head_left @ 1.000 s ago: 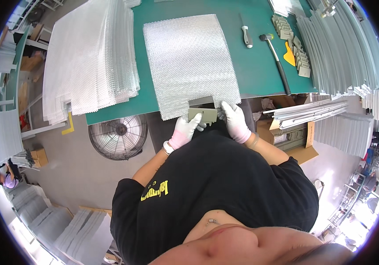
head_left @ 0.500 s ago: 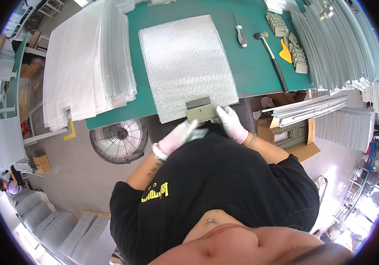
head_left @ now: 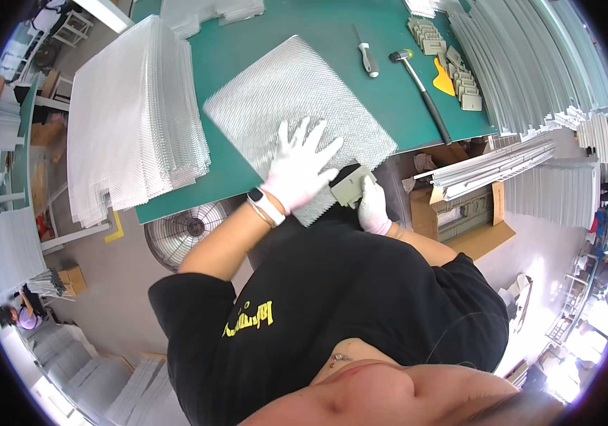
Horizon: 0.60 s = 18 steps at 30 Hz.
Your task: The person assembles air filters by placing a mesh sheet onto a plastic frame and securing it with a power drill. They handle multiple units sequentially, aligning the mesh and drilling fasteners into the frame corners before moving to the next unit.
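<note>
r hand (head_left: 375, 204) holds plate (head_left: 350, 187), fingers narrow on it, by near edge of mesh (head_left: 283, 85); i see l hand (head_left: 298, 167) flat atop mesh, fingers wide. mesh lies askew, 1 corner past edge of bench (head_left: 229, 46). farther off: hammer (head_left: 429, 108), then screwdriver (head_left: 368, 62).

A workshop here: flat silvery mesh sheets (head_left: 130, 113) piled left, long black-handled hammer (head_left: 428, 104) lying right, on a green table (head_left: 382, 103).

Passable green tabletop (head_left: 393, 106) runs between mesh sheet (head_left: 275, 92) and hammer (head_left: 433, 110) (screwdriver (head_left: 368, 60) lying in the way)
</note>
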{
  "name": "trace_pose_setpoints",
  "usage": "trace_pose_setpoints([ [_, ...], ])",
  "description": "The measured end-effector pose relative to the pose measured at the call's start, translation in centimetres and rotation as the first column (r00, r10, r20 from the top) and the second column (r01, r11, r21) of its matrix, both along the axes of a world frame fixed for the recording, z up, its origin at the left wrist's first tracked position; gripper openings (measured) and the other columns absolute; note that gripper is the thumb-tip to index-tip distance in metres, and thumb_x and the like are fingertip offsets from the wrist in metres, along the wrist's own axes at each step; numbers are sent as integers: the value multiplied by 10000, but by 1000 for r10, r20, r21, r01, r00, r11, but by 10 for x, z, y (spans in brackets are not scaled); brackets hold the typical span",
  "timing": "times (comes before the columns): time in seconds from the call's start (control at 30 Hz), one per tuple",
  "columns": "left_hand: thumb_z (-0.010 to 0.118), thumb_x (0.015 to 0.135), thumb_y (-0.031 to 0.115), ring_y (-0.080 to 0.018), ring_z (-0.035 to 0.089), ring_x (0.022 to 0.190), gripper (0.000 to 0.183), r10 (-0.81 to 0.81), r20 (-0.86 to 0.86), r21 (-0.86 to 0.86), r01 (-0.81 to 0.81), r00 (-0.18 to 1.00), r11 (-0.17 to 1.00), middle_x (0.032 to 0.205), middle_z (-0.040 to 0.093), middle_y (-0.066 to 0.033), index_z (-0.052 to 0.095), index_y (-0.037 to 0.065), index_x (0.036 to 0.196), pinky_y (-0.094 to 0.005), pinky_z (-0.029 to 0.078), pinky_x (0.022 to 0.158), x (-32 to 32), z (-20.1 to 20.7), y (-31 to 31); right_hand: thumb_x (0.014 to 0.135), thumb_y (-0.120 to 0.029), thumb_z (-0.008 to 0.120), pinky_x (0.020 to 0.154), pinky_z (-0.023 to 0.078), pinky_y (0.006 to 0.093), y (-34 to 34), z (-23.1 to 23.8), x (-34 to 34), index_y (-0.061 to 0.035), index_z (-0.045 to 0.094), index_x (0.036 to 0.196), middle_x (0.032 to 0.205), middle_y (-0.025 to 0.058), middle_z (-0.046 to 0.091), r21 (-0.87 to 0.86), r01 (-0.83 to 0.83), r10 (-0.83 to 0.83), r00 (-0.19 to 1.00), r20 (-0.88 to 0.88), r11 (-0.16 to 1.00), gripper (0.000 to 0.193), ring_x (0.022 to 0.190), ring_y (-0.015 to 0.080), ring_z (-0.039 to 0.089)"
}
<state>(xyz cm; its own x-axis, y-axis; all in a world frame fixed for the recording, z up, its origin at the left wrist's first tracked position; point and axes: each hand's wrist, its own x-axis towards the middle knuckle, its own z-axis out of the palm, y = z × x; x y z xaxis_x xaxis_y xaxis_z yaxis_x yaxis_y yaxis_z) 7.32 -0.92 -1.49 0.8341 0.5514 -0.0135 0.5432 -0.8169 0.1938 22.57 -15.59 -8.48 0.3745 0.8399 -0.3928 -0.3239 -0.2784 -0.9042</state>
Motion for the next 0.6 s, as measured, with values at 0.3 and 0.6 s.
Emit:
trace_pose_setpoints([
  [0.3,548,956,410,-392,310,1464,549,41,58,-24,-40,997,999,1562,375,-169,493,243,1476,-653,162,1178,6,-6,-21,1038,-199,568,783,499,271,16,9,15,-49,674,1077,956,-14,655,25,-66,66,998,-2,998,188,863,77,584],
  [0.6,566,937,331,-367,340,1451,483,-61,68,-6,62,996,998,1527,424,-145,560,219,1407,-654,167,1185,1,-7,-12,1032,-333,569,676,523,274,21,3,-5,-39,662,1043,854,36,676,-65,-33,13,958,-287,997,308,802,108,644],
])
